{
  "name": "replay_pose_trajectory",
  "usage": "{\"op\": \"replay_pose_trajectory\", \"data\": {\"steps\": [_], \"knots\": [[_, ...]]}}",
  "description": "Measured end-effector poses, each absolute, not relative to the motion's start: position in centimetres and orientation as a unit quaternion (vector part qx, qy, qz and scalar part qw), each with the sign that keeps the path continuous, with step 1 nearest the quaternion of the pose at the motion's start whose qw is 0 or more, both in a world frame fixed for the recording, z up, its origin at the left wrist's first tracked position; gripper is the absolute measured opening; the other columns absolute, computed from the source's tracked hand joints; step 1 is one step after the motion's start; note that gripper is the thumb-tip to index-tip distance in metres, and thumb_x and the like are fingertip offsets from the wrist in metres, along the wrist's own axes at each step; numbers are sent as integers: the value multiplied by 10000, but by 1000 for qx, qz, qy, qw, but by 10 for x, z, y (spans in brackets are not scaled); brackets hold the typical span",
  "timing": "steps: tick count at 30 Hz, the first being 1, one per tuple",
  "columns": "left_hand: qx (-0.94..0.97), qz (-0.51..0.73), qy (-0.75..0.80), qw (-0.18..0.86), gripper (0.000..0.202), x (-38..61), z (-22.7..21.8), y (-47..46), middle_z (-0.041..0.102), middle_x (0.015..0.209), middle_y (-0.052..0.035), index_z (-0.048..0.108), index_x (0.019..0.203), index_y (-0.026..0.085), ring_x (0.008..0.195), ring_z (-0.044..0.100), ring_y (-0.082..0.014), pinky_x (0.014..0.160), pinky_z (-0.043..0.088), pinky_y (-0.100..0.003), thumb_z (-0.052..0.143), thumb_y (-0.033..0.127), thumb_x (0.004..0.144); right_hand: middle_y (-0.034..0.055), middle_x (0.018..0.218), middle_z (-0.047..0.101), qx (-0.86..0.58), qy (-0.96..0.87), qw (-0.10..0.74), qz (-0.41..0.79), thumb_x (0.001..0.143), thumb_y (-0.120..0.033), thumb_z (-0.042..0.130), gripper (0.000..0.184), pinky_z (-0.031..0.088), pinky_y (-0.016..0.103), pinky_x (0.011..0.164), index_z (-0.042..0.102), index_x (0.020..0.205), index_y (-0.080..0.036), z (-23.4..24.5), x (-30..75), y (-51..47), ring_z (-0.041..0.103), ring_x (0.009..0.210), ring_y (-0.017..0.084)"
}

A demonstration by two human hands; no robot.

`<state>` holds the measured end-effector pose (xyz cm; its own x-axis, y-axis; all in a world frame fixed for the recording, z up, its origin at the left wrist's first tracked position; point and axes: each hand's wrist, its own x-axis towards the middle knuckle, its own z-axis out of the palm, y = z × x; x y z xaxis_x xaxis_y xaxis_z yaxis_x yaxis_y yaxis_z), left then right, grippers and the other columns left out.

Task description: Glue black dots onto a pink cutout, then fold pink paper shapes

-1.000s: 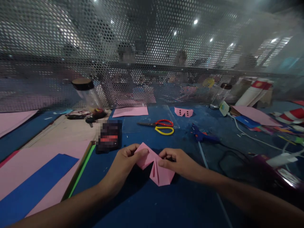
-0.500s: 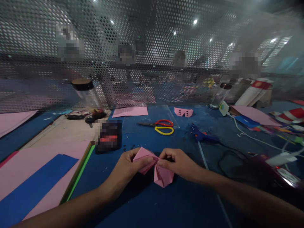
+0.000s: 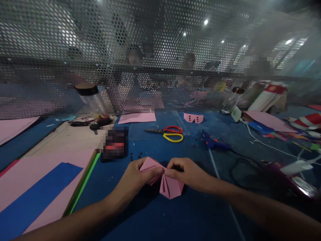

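Observation:
Both hands pinch one piece of folded pink paper (image 3: 172, 188) above the blue tabletop, in the lower middle of the head view. My left hand (image 3: 140, 174) is closed on its left half, thumb lying along the front. At the paper's narrow, gathered centre, my right hand (image 3: 184, 172) grips with thumb and bent fingers. The right half of the paper hangs down, with creases fanning out from the pinch. Fingertips behind the paper are hidden. Beyond the hands lie scissors (image 3: 173, 134) with one red and one yellow handle.
A blue glue gun (image 3: 215, 144) trails a black cord on the right. A pink cut-out with black squares (image 3: 193, 118) lies behind the scissors. Pink sheets and a blue strip (image 3: 42, 190) cover the left. Jars (image 3: 89, 100) stand before a perforated metal screen (image 3: 160, 40); people are behind it.
The hanging right half of the pink paper has swung slightly left and its creases have spread. Both hands keep their hold almost in place.

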<state>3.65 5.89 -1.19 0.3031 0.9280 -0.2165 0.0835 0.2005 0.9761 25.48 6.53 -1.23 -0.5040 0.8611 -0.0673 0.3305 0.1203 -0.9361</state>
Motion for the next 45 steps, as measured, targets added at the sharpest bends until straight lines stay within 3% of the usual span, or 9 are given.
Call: {"op": "replay_pose_trajectory", "data": {"steps": [18,24,26,30,34,38,42,45], "knots": [[531,337,504,591,380,38,-12,61,718,767,-43,723,851,139,678,595,-164,650,432,-260,801,496,749,-37,721,547,-391,-722,255,511,920,-478,656,316,340,217,565,657,844,-171,-10,257,70,474,651,102],[526,346,495,598,333,37,-10,60,702,750,-30,714,833,146,668,574,-151,640,420,-250,795,462,765,-22,709,501,-383,-734,253,501,1004,-567,453,492,344,241,590,587,740,-175,-7,257,73,437,661,116],[526,349,485,605,334,38,-8,60,704,762,-30,716,858,146,682,578,-151,646,422,-246,790,461,772,-21,718,510,-383,-726,254,511,1001,-564,464,483,348,240,592,593,750,-172,-9,257,73,443,665,116],[531,349,473,610,333,39,-6,62,697,760,-20,717,896,156,688,586,-152,642,435,-240,801,449,762,-24,751,586,-397,-699,260,535,927,-479,645,318,371,220,585,681,889,-165,-11,257,68,490,661,105],[543,361,463,600,322,36,-5,62,698,817,-14,705,948,177,721,605,-159,666,462,-247,805,424,768,-9,800,655,-420,-704,279,501,919,-389,673,220,422,225,621,713,922,-173,-4,257,65,558,707,121],[600,368,435,561,300,34,-1,58,722,914,-40,697,1003,193,842,647,-200,753,493,-284,788,386,793,2,908,679,-398,-751,349,395,908,-204,663,54,483,269,766,709,936,-204,3,261,66,619,847,153],[604,386,407,566,362,37,-1,56,737,1102,-79,644,1153,226,1016,677,-244,900,505,-352,754,296,816,27,1056,657,-340,-799,430,246,880,2,545,320,452,382,995,705,999,-248,11,269,68,609,1066,188],[564,395,406,601,331,36,-5,59,739,1107,-98,633,1145,215,1030,696,-259,968,496,-398,733,258,832,46,1214,621,-339,-803,445,207,872,25,532,344,395,465,1093,708,940,-263,19,273,67,550,1228,225]]}}
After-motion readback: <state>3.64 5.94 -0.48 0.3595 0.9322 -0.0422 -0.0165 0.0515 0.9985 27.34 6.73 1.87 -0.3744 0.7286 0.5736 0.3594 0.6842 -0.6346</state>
